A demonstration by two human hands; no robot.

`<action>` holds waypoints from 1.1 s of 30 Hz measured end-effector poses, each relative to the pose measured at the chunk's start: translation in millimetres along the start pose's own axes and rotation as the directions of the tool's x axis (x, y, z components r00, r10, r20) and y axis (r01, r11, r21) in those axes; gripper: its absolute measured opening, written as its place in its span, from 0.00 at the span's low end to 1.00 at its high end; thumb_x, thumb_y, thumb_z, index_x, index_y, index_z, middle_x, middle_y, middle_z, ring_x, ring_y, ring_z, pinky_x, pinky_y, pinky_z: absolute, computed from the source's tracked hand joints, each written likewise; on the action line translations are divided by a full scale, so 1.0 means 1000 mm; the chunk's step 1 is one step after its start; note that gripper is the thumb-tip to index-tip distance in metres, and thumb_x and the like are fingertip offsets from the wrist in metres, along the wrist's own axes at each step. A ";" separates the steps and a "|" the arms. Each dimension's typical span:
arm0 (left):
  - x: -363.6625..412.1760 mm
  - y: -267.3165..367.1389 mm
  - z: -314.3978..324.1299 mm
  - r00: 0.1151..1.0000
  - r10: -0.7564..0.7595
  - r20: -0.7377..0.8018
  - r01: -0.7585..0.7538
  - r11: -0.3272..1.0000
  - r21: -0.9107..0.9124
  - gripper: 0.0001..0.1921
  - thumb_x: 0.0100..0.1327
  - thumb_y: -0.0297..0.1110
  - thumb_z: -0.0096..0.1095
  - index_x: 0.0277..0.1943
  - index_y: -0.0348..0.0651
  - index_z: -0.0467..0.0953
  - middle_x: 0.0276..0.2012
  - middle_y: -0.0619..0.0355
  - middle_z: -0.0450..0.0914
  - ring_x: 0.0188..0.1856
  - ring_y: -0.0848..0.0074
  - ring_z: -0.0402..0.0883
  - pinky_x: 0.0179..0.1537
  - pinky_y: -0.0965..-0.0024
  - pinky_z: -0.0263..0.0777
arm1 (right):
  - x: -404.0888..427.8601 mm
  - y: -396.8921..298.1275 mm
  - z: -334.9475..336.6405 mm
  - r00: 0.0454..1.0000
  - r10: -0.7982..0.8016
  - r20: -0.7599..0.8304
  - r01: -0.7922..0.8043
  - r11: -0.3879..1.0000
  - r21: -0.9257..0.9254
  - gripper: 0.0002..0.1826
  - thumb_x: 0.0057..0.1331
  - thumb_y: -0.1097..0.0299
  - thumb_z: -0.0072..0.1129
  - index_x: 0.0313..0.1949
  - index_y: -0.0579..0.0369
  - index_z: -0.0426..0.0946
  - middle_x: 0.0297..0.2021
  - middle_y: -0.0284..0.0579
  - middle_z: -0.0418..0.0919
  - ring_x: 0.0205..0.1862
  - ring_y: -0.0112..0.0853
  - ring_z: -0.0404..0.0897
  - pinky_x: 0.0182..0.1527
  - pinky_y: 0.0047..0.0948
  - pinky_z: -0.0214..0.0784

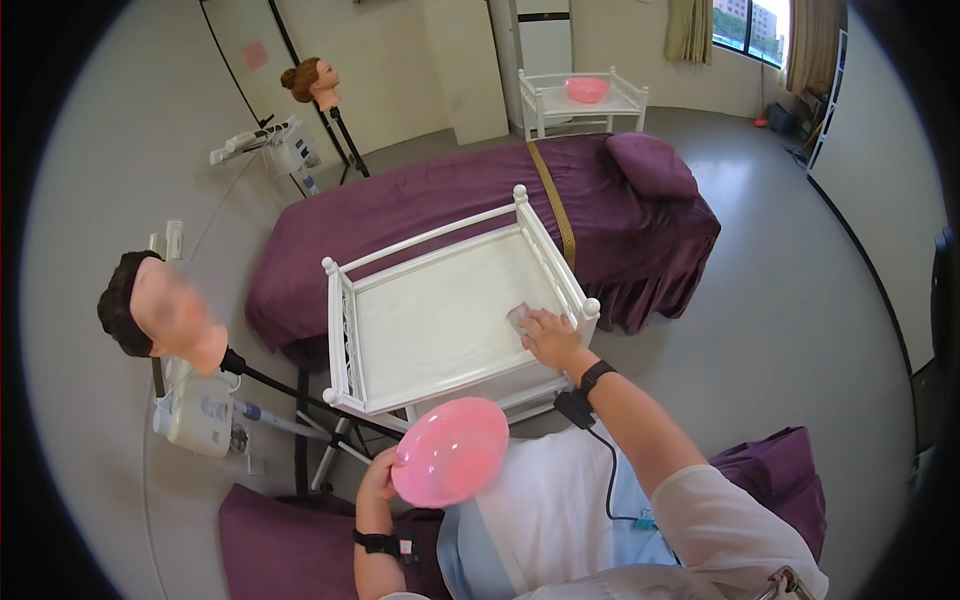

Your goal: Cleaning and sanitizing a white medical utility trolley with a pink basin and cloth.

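Observation:
My left hand (382, 474) grips the rim of a pink plastic basin (452, 452), which is tilted in front of my body so its inside faces up. My right hand (551, 339) rests over the right part of a white trolley's top tray (435, 311), with a small pinkish-white cloth (517, 315) under its fingers. The cloth lies against the tray surface, partly hidden by the fingers. A low rail with round knobs borders the tray on its far side and both ends.
Behind the trolley stands a bed with a purple cover (420, 195) and a purple pillow (651, 166). A mannequin head (176, 311) on a stand is at the left, another mannequin head (315, 81) farther back. A second white trolley (555, 101) holds a pink basin (587, 90).

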State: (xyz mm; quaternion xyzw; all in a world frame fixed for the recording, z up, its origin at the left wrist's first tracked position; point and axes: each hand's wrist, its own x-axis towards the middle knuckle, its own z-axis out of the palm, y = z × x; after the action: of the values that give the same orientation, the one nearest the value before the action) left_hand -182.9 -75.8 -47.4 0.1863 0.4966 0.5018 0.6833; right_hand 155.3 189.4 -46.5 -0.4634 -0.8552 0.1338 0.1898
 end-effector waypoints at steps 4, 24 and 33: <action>0.004 0.055 0.075 0.984 0.168 0.056 -0.176 0.963 0.203 0.23 0.49 0.25 0.49 0.51 0.28 0.70 0.41 0.52 0.79 0.40 0.71 0.79 0.45 0.72 0.74 | -0.008 0.009 0.008 0.999 0.001 -0.036 -0.001 1.000 -0.002 0.21 0.64 0.54 0.46 0.56 0.40 0.65 0.60 0.39 0.60 0.65 0.40 0.58 0.63 0.53 0.49; 0.086 0.027 0.101 0.877 0.459 -0.141 -0.437 0.885 0.158 0.27 0.65 0.37 0.55 0.62 0.37 0.55 0.49 0.52 0.73 0.52 0.67 0.75 0.49 0.65 0.72 | -0.019 -0.001 0.009 0.994 -0.025 -0.104 0.026 1.000 0.005 0.20 0.64 0.53 0.48 0.55 0.39 0.66 0.59 0.38 0.63 0.63 0.40 0.61 0.62 0.55 0.50; 0.060 0.056 0.120 0.951 0.310 -0.013 -0.309 0.950 0.045 0.34 0.64 0.36 0.57 0.66 0.34 0.47 0.58 0.47 0.67 0.55 0.62 0.74 0.49 0.66 0.73 | -0.051 -0.004 0.002 0.977 -0.081 -0.195 0.065 0.994 -0.086 0.20 0.64 0.53 0.48 0.55 0.41 0.65 0.59 0.42 0.63 0.61 0.44 0.65 0.58 0.55 0.55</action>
State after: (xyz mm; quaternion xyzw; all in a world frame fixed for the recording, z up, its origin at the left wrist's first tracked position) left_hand -107.3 29.6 17.5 0.2716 0.4786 0.5938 0.5870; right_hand 176.3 143.9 -57.1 -0.4497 -0.8531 0.0459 0.2604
